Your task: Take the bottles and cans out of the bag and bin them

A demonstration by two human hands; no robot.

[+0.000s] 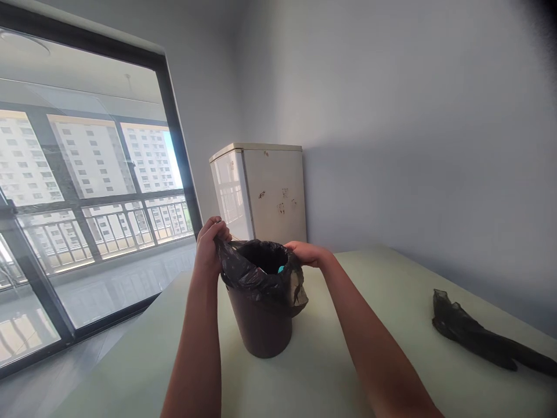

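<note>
A dark brown trash bin (261, 325) stands upright on the pale green table, lined with a black garbage bag (248, 277) folded down over its rim. My left hand (212, 237) is closed on the bag's edge and pulls it up and outward at the left of the opening. On the far right side of the rim, my right hand (307, 254) pinches the bag; its fingertips are partly hidden behind the plastic. Inside the bin a small teal item (281, 269) shows, its kind unclear. Deeper contents are dark and hidden.
The pale green table (331, 360) runs beneath the bin. A crumpled black plastic bag (474, 339) lies toward its right edge. Behind the table stands an old white refrigerator (276, 200) against the grey wall. A glass sliding door (100, 174) is on the left.
</note>
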